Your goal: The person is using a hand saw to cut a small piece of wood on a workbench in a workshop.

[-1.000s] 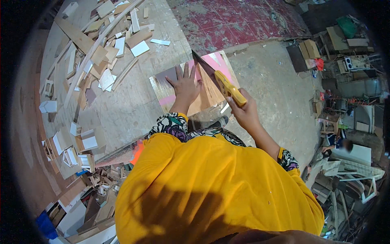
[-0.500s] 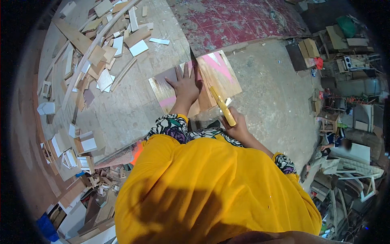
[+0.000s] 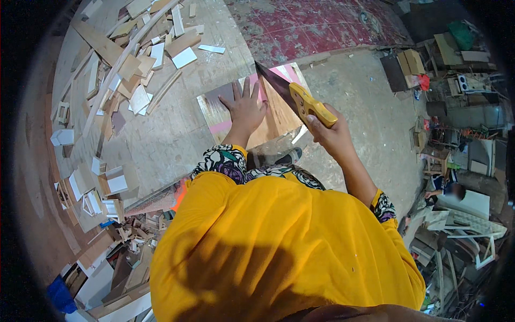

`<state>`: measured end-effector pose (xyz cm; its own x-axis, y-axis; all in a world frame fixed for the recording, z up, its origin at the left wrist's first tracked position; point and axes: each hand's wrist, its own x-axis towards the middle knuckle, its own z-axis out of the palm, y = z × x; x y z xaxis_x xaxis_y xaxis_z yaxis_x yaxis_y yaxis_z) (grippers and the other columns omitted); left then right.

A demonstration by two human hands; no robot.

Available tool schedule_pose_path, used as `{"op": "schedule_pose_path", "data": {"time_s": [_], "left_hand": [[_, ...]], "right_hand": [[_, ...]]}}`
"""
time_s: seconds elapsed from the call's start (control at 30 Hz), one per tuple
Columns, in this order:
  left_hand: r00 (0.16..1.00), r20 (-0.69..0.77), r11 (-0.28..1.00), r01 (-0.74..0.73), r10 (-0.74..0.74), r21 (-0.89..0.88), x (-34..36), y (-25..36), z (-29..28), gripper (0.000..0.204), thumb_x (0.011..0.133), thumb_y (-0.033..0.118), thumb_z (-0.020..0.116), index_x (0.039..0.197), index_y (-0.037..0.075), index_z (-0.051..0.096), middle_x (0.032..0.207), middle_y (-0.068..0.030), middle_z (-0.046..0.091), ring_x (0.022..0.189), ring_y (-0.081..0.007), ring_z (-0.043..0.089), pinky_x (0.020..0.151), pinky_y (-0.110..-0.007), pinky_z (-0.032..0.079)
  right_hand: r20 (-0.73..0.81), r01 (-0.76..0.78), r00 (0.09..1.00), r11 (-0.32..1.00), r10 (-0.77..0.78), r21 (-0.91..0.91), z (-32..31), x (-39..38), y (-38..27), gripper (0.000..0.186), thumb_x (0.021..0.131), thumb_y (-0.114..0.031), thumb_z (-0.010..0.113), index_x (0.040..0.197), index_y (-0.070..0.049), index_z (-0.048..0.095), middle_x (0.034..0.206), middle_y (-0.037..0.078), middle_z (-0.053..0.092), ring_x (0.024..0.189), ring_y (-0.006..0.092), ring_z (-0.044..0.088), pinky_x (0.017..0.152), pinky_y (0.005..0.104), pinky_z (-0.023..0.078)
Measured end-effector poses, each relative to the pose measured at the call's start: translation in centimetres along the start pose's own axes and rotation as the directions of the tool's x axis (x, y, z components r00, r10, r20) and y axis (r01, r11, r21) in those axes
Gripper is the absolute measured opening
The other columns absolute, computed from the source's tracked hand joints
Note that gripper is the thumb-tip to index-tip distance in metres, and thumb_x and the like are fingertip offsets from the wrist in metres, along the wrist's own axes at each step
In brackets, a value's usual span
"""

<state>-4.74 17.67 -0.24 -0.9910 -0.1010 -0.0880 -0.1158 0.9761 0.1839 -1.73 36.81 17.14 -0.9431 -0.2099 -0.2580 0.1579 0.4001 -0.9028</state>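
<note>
A wooden board (image 3: pixel 279 119) with pink and brown painted patches lies across the table's edge, its right part jutting out past it. My left hand (image 3: pixel 245 111) presses flat on the board's left part, fingers spread. In my right hand (image 3: pixel 331 135) is a handsaw (image 3: pixel 311 104) with a yellow handle, my fingers wrapped around the grip. The dark blade slants up and left over the board, its tip near the far edge. Whether the teeth touch the wood I cannot tell.
Wood offcuts (image 3: pixel 138 68) heap on the table (image 3: pixel 177 121) at the far left, with small box-like pieces (image 3: pixel 115 181) nearer. Scrap wood (image 3: pixel 120 268) lies at lower left. A red tiled surface (image 3: pixel 316 27) is beyond. Another person (image 3: pixel 449 185) sits among clutter at right.
My right hand has moved right and farther from my body with the saw, now showing more of the blade. The left hand stays on the board, its fingers shifted slightly.
</note>
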Motion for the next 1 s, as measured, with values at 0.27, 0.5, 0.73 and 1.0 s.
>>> {"op": "schedule_pose_path", "data": {"time_s": [0.27,0.5,0.73,1.0], "left_hand": [[1.000,0.016,1.000,0.004,-0.004,-0.013,0.4,0.0,0.1,0.067,0.089,0.051,0.043,0.148,0.022,0.025,0.156,-0.0043,0.017,0.142,-0.0372,0.011,0.097,-0.079,0.009],[1.000,-0.006,1.000,0.021,-0.021,-0.010,0.7,0.1,0.3,0.069,0.089,0.051,0.044,0.148,0.023,0.024,0.156,-0.0047,0.013,0.142,-0.0372,0.009,0.095,-0.080,0.011],[0.999,0.020,0.997,0.038,-0.037,-0.066,0.5,-0.1,0.3,0.067,0.088,0.049,0.045,0.147,0.023,0.027,0.157,-0.0034,0.014,0.143,-0.0347,0.008,0.097,-0.079,0.006],[0.997,0.057,0.998,0.048,-0.046,-0.042,1.4,0.8,-1.1,0.066,0.088,0.045,0.047,0.146,0.021,0.029,0.156,-0.0045,0.017,0.143,-0.0352,0.009,0.100,-0.076,0.007]], "right_hand": [[0.042,0.016,0.999,0.999,-0.018,0.040,-0.3,4.0,1.5,0.021,0.087,-0.019,0.066,0.096,-0.001,0.060,0.069,0.002,0.058,0.053,0.0079,0.053,0.045,0.0245,0.042],[-0.002,0.080,0.997,0.997,-0.080,-0.020,1.4,1.2,2.8,0.021,0.087,-0.020,0.065,0.094,-0.002,0.058,0.066,0.003,0.056,0.051,0.0087,0.052,0.046,0.0248,0.042],[0.035,0.241,0.970,0.937,-0.240,-0.253,1.5,-2.8,7.7,0.018,0.084,-0.013,0.066,0.089,-0.001,0.053,0.070,0.009,0.052,0.063,0.0185,0.054,0.058,0.0313,0.043],[-0.022,0.078,0.997,0.993,-0.080,-0.086,1.3,-2.8,7.0,0.016,0.083,-0.009,0.067,0.088,0.000,0.055,0.070,0.010,0.049,0.066,0.0198,0.051,0.062,0.0309,0.042]]}}
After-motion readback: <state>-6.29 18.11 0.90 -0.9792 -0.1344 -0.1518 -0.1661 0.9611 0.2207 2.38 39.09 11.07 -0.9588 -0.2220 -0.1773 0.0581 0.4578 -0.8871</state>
